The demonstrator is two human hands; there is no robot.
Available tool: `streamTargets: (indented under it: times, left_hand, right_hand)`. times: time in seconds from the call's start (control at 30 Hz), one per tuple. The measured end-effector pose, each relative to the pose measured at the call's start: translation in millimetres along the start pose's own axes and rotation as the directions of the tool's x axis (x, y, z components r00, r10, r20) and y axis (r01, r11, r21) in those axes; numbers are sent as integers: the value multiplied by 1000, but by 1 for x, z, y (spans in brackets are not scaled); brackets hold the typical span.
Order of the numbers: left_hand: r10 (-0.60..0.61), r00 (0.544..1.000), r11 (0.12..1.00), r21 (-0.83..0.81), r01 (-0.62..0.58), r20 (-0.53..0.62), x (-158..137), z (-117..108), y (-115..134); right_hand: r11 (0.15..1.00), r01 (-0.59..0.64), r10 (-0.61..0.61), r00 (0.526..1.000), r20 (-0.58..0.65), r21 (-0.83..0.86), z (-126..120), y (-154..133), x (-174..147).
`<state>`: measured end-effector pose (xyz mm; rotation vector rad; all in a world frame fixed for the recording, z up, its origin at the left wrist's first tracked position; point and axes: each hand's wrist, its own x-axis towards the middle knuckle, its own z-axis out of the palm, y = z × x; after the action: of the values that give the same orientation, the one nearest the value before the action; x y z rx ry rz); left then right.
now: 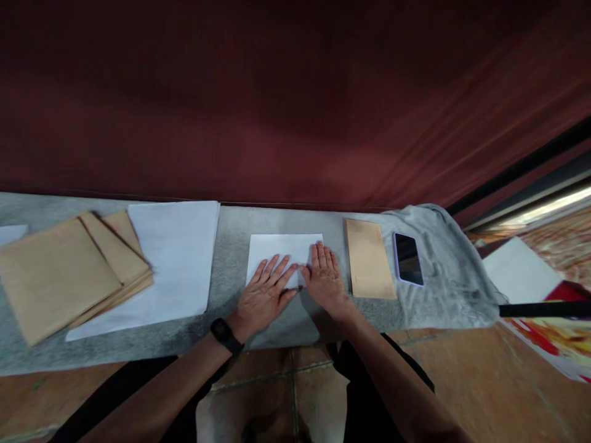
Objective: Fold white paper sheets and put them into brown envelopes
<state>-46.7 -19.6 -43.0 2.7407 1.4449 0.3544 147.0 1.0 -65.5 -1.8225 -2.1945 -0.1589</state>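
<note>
A white sheet of paper (277, 245), possibly folded, lies on the grey cloth-covered surface in front of me. My left hand (263, 295) rests flat on its lower left part with the fingers spread. Flat on the sheet's right side is my right hand (325, 277), fingers stretched out and thumb pointing toward the left thumb. The two thumbs are close together near the sheet's lower edge. Both palms cover part of that edge. Just right of my right hand lies a brown paper envelope (370, 258).
A smartphone (409, 258) lies right of the envelope on the grey cloth (443, 264). To the left are a stack of large white paper (184, 258) and several brown envelopes (60, 277) overlapping it. A dark red fabric wall (277, 123) rises behind the surface.
</note>
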Motion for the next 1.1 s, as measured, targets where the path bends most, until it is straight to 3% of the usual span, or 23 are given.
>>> streamTargets:
  times: [0.23, 0.33, 0.6, 1.1]
  left_hand:
    - [156, 987, 987, -43, -154, 40, -4, -3, -9]
    - [171, 985, 984, -56, -169, 37, -6, -3, -10]
    - [31, 999, 998, -51, -33, -37, -7, 3, -9]
    - [-151, 988, 988, -24, 150, -24, 41, 14, -18]
  right_hand:
    - [999, -21, 21, 1000, -6, -26, -1, 8, 1]
    - [999, -41, 42, 999, 16, -24, -5, 8, 3]
    - [979, 113, -137, 981, 135, 168, -9, -13, 6]
    - [986, 100, -120, 981, 154, 130, -5, -23, 20]
